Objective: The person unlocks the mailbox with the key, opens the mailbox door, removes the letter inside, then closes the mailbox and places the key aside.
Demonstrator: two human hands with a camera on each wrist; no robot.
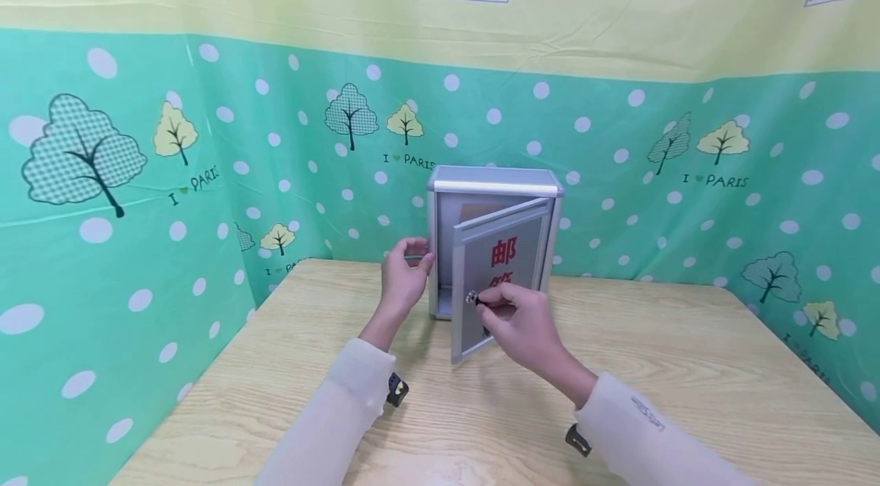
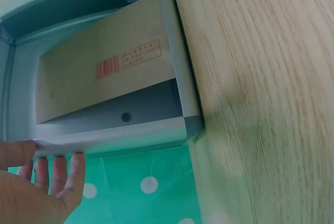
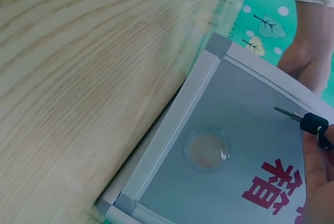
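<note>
A grey metal mailbox (image 1: 495, 176) stands upright on the table, its door (image 1: 474, 249) swung partly out. My left hand (image 1: 406, 276) grips the box's left side wall; in the left wrist view the thumb lies on the front rim (image 2: 120, 132) and the fingers on the outside. My right hand (image 1: 522, 318) pinches a black-headed key (image 3: 313, 124) in front of the door, close by the round lock (image 1: 471, 298). A second dark key hangs at the ring. Inside the box leans a brown envelope (image 2: 104, 62) with red print.
The wooden table (image 1: 275, 394) extends around the box. Behind it hangs a green and yellow curtain (image 1: 289, 142) with trees and dots. Red characters (image 3: 274, 185) and a round clear window (image 3: 207, 150) mark the door.
</note>
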